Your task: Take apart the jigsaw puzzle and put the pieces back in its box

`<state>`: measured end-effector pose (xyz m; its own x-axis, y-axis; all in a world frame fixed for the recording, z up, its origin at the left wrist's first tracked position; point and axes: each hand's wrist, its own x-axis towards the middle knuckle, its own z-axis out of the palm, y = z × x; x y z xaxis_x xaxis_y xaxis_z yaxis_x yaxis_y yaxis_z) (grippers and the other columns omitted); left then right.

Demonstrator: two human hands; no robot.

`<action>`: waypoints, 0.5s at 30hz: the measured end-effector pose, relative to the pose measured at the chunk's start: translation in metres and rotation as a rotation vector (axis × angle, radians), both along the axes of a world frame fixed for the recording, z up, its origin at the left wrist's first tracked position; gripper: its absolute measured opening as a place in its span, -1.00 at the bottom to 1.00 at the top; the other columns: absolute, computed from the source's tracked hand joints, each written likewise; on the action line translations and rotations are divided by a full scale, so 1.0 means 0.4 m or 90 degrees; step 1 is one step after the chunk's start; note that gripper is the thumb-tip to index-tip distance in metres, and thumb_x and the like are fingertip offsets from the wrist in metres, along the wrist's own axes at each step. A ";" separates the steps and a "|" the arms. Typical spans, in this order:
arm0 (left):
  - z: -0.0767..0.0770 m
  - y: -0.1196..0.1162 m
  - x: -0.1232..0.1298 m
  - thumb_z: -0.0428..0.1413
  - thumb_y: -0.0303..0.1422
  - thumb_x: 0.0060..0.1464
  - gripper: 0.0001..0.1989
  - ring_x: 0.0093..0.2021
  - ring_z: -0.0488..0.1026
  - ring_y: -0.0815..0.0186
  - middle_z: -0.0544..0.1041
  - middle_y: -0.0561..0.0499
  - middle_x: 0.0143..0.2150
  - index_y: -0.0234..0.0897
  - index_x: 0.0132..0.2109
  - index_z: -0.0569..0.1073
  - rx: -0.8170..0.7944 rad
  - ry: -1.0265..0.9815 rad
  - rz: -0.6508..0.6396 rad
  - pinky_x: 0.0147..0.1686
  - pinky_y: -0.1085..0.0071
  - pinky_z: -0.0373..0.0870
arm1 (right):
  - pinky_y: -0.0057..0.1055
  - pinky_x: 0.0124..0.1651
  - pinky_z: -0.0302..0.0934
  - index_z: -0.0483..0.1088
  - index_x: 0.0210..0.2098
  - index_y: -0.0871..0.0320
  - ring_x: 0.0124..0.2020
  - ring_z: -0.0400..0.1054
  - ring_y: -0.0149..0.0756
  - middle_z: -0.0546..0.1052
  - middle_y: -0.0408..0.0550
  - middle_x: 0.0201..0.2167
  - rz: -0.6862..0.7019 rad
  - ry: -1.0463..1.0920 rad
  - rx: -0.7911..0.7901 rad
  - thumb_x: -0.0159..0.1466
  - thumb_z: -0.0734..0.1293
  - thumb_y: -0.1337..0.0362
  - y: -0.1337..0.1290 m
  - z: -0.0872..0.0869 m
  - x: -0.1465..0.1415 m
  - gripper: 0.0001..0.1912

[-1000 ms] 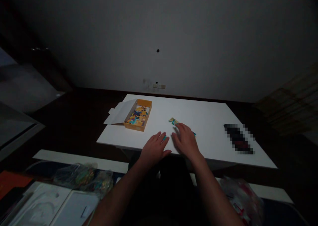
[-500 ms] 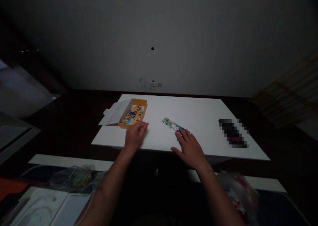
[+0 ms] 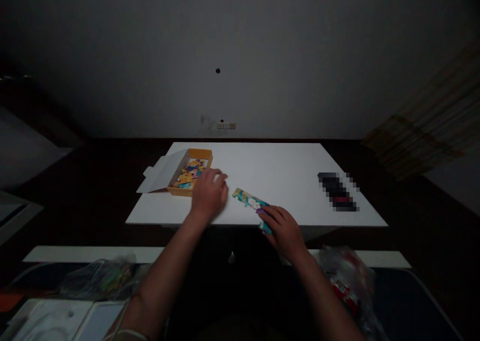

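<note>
A partly joined strip of jigsaw puzzle [image 3: 249, 199], yellow, teal and white, lies slantwise near the front edge of the white table. My right hand [image 3: 284, 229] covers its near end. Between that hand's thumb and fingers a teal puzzle piece [image 3: 264, 227] shows at the table edge. My left hand [image 3: 210, 193] hovers beside the near right corner of an orange box [image 3: 180, 192], its fingers bent and apart, with nothing visible in them. Loose puzzle pieces [image 3: 193, 170] fill the box, partly hidden by the left hand.
The box's white lid flap [image 3: 161, 173] is folded out to the left on the table [image 3: 270, 166]. A pixelated dark object [image 3: 337, 192] lies at the right. Clear plastic bags [image 3: 101, 278] and a white tray-like box [image 3: 56, 318] are close to me, below the table.
My left hand has shifted from a pinch to a looser, more spread shape beside the box. My right hand's fingers have closed, and a teal piece now shows under them. The view has shifted slightly.
</note>
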<state>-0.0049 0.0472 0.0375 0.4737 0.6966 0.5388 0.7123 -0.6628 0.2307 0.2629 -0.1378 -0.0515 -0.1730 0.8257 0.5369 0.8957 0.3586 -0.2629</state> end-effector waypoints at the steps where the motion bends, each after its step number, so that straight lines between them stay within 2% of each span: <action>1: -0.021 -0.032 0.033 0.13 -0.33 0.46 -0.63 0.38 0.53 -0.13 0.65 -0.28 0.32 -0.20 0.28 0.66 -0.040 0.039 -0.082 0.46 -0.15 0.44 | 0.23 0.34 0.52 0.58 0.41 -0.03 0.29 0.56 0.21 0.67 0.17 0.35 0.004 0.001 0.009 0.40 0.41 0.42 -0.003 -0.002 0.002 -0.38; 3: -0.064 -0.075 0.084 0.22 -0.20 0.42 -0.40 0.56 0.40 -0.15 0.49 -0.32 0.56 -0.25 0.50 0.50 -0.128 0.096 -0.168 0.56 -0.12 0.36 | 0.18 0.27 0.54 0.59 0.39 -0.04 0.23 0.57 0.16 0.69 0.17 0.29 0.011 -0.001 0.026 0.36 0.38 0.48 -0.007 -0.006 0.008 -0.35; 4: -0.083 -0.086 0.100 0.27 -0.10 0.39 -0.27 0.63 0.31 -0.19 0.39 -0.37 0.64 -0.31 0.56 0.43 -0.173 0.119 -0.175 0.61 -0.14 0.30 | 0.16 0.24 0.55 0.60 0.37 -0.04 0.20 0.57 0.14 0.70 0.16 0.27 0.014 -0.002 0.033 0.36 0.37 0.50 -0.009 -0.007 0.011 -0.35; 6: -0.112 -0.093 0.112 0.28 0.01 0.39 -0.15 0.70 0.20 -0.25 0.28 -0.43 0.70 -0.40 0.60 0.37 -0.239 0.154 -0.171 0.67 -0.19 0.18 | 0.11 0.19 0.54 0.61 0.34 -0.05 0.14 0.58 0.10 0.72 0.13 0.22 0.022 0.002 0.044 0.36 0.35 0.52 -0.013 -0.008 0.017 -0.36; 10: -0.128 -0.086 0.096 0.21 -0.02 0.48 -0.31 0.70 0.23 -0.19 0.36 -0.37 0.66 -0.35 0.54 0.45 -0.250 0.163 -0.197 0.69 -0.18 0.13 | 0.05 0.19 0.50 0.59 0.37 -0.07 0.13 0.58 0.07 0.72 0.10 0.19 0.006 0.005 0.015 0.36 0.33 0.49 -0.012 0.000 0.010 -0.34; 12: -0.127 -0.087 0.090 0.23 -0.05 0.49 -0.40 0.65 0.33 -0.16 0.42 -0.34 0.63 -0.28 0.48 0.50 -0.231 0.144 -0.212 0.66 -0.18 0.21 | 0.10 0.25 0.46 0.54 0.45 -0.08 0.27 0.55 0.14 0.67 0.12 0.33 -0.028 -0.023 -0.036 0.33 0.32 0.48 -0.003 0.013 -0.010 -0.26; 15: -0.133 -0.100 0.090 0.23 -0.11 0.50 -0.51 0.55 0.46 -0.15 0.52 -0.36 0.55 -0.28 0.39 0.55 -0.197 0.123 -0.214 0.57 -0.19 0.35 | 0.21 0.37 0.40 0.45 0.56 -0.10 0.54 0.38 0.25 0.48 0.11 0.57 -0.052 -0.088 -0.118 0.25 0.31 0.51 0.016 0.039 -0.052 -0.08</action>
<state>0.0310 0.0072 -0.0158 0.7704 0.6014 0.2116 0.5198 -0.7847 0.3376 0.2420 -0.1314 -0.0360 -0.1625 0.9224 0.3504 0.9518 0.2402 -0.1908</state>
